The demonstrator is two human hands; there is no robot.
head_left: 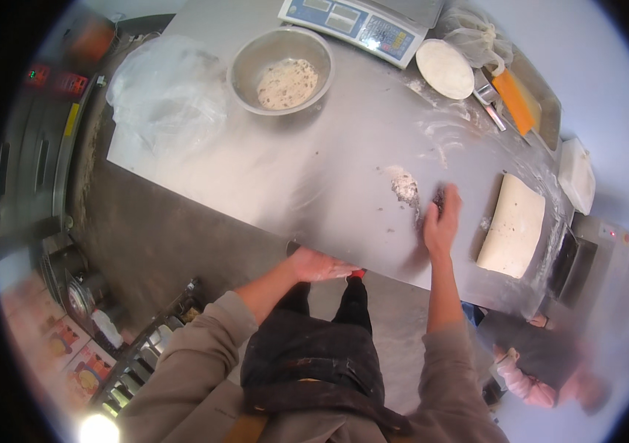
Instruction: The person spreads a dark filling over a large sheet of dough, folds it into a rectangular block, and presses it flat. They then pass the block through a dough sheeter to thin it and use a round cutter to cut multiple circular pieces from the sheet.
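Right hand curved at dark crumbs, grip: cannot tell | pale pile just left | left hand flat, unclenched

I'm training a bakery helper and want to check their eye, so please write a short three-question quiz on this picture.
1. What is in the metal bowl?
a) whole eggs
b) pale, speckled crumbly mix
c) water

2. True or false: the pale dough slab lies to the right of the person's right hand.

3. Which of the person's hands is nearer the small floury pile on the table?

Key: 1. b; 2. true; 3. the right hand.
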